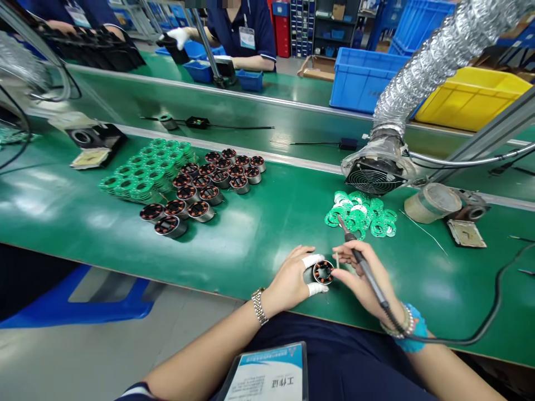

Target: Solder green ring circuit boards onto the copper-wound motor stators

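My left hand (292, 278), with white covers on thumb and finger, is closed around a small round motor stator (323, 272) with copper windings, near the table's front edge. My right hand (363, 273) holds a soldering iron (370, 278) resting across it, the tip angled up and away. A thin pale stick (337, 260) shows at the fingers of that hand; I cannot make out what it is. My right fingertips are close to the stator's right side. Beyond them lies a loose pile of green ring-shaped circuit boards (359, 214).
Several more stators (200, 210) stand in rows at centre left, beside stacked green boards (146, 170). A fume duct with a fan (374, 177) hangs over the right side. A round tin (432, 202) and solder stand (467, 233) sit rightward. Co-workers (240, 33) sit across the bench.
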